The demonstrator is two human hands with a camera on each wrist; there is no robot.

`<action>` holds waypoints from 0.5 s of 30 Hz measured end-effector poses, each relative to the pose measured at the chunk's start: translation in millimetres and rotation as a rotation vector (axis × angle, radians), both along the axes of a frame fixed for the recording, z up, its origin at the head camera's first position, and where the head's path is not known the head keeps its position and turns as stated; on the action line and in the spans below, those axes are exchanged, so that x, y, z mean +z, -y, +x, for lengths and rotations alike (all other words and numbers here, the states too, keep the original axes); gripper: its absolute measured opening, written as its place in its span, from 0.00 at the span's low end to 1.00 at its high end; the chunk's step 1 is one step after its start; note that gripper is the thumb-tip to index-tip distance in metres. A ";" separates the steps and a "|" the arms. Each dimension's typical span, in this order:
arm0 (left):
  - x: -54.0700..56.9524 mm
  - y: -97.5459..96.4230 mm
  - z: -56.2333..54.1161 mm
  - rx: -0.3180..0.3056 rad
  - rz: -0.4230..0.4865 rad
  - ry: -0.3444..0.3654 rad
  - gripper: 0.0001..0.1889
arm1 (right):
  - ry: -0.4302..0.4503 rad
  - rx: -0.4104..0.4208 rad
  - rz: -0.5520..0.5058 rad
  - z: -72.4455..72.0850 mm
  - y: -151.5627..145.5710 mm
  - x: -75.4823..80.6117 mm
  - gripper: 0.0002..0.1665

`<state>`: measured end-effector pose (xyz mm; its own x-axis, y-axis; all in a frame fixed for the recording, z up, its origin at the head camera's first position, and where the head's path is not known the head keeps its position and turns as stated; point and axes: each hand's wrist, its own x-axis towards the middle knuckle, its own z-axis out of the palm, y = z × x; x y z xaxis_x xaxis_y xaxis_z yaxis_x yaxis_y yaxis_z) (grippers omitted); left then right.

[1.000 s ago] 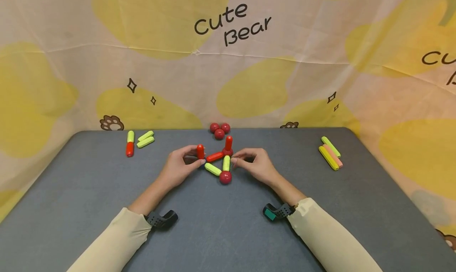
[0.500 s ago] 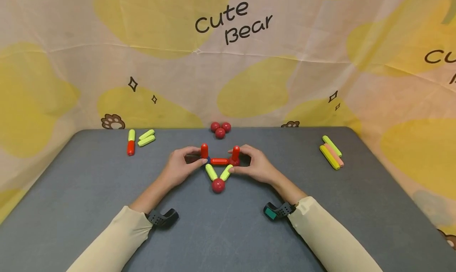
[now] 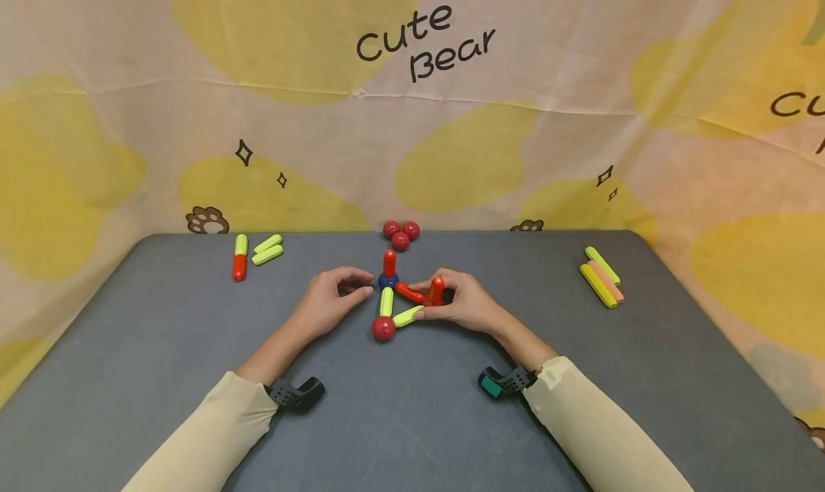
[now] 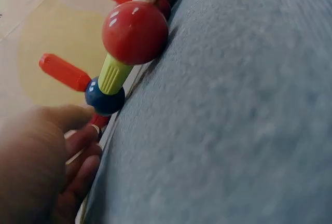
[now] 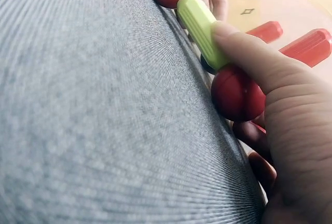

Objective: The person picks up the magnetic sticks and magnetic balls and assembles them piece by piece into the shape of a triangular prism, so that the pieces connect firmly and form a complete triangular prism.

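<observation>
A ball-and-stick toy triangle lies in the middle of the table. It joins a near red ball, a blue ball and a right red ball with two lime sticks and a red stick. One upright red stick stands on the blue ball, another upright red stick on the right red ball. My right hand grips that right corner, thumb on the lime stick. My left hand holds nothing, its loosely bent fingers just left of the blue ball.
Three loose red balls sit at the table's back edge. At back left lie a lime-and-red stick pair and two lime sticks. Yellow, pink and lime sticks lie at the right. A printed cloth hangs behind.
The triangle has turned, its blue corner moving right and away, its right red corner moving nearer. My left hand has let go of the blue corner; my right hand has taken hold of the red one.
</observation>
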<state>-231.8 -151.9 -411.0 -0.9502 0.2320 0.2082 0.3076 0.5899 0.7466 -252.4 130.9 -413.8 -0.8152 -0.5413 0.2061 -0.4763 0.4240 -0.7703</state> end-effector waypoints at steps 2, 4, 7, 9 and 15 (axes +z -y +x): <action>2.7 5.6 -3.6 -0.006 -0.026 -0.003 0.13 | 0.001 -0.023 -0.006 0.6 -1.1 0.3 0.26; 6.0 15.4 -8.8 -0.009 -0.060 -0.028 0.13 | 0.007 -0.052 -0.014 1.3 -2.6 0.4 0.27; 12.4 37.6 -15.7 0.014 -0.109 -0.073 0.12 | 0.017 -0.088 -0.017 2.0 -3.9 -0.2 0.27; 16.7 54.9 -17.6 0.054 -0.127 -0.099 0.12 | 0.022 -0.092 -0.012 1.8 -3.0 -1.2 0.28; 26.4 102.8 -12.7 0.236 -0.188 -0.190 0.13 | 0.025 -0.088 -0.001 0.3 3.0 -2.5 0.27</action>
